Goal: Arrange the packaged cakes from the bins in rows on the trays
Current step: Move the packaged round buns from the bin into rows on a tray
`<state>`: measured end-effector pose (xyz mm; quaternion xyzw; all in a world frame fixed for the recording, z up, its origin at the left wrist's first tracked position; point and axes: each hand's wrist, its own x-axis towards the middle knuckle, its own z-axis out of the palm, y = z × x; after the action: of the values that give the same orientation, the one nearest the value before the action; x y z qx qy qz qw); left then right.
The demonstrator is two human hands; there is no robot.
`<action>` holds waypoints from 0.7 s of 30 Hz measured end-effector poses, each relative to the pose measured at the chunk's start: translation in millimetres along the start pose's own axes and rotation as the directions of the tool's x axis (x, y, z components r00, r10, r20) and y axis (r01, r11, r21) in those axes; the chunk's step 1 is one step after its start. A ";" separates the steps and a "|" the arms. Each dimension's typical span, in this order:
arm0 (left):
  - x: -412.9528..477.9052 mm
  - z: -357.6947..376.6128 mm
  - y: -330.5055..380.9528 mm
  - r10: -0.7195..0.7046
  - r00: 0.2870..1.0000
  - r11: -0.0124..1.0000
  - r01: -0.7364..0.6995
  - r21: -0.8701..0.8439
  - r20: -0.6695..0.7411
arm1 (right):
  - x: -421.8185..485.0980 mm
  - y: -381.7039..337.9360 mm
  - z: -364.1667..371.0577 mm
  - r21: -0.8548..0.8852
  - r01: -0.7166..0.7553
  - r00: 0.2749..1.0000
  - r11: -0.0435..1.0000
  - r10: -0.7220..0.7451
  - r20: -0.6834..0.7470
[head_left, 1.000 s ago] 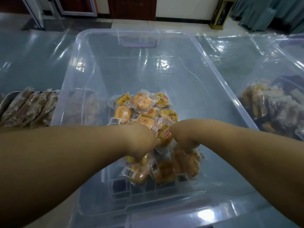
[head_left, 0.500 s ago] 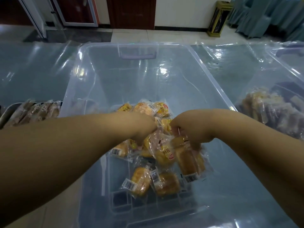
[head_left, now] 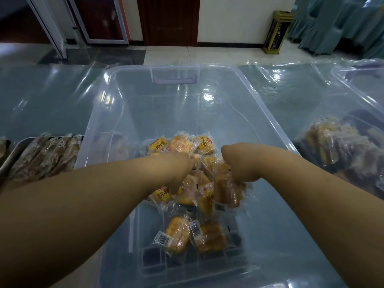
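Head view, left to right. Metal tray [head_left: 14, 151] at far left carries 1 row of brown packaged cakes [head_left: 47, 156], standing on edge. Centre clear bin [head_left: 207, 96] holds the yellow cake packs [head_left: 180, 144]. Left hand [head_left: 180, 171] and right hand [head_left: 239, 165] both reach in, fingers curled tight on bunched wrappers, several packs hanging below each; judged a bulk lift towards the tray. 2nd bin [head_left: 357, 96] at right holds more cakes.

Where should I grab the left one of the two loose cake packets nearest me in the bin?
Probably best: take the left packet from above, by its free left edge. It lies flat on the floor of the clear bin, its right side crowded by the neighbouring packet.
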<state>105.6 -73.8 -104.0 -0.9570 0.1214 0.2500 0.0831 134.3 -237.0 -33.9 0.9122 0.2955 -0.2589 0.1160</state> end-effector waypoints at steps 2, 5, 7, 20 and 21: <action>-9.9 -6.7 -3.0 -0.023 1.000 0.999 0.023 -0.047 -0.017 | -1.1 2.1 -5.6 0.051 -0.018 0.997 0.999 0.021 -0.073; -32.6 -25.4 -14.1 -0.119 0.987 0.974 0.096 -0.206 -0.104 | -3.3 6.2 -16.1 0.110 -0.034 0.977 0.993 0.056 -0.204; -51.8 -37.0 -24.1 -0.209 0.954 0.944 0.140 -0.299 -0.215 | -5.6 9.9 -23.8 0.178 -0.029 0.956 0.984 0.079 -0.282; -197.1 -47.7 -63.2 -0.590 0.483 0.614 -0.251 -0.748 -0.646 | -57.1 -30.6 -59.9 0.503 0.376 0.561 0.778 0.241 -0.792; -211.1 -43.4 -68.6 -0.612 0.444 0.604 -0.272 -0.749 -0.654 | -63.4 -41.9 -61.1 0.507 0.407 0.531 0.760 0.255 -0.808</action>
<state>-34.2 22.6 45.4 -0.8799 -0.0868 -0.2663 -0.3837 90.0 -211.7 49.2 0.8849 0.2478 0.1245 -0.3743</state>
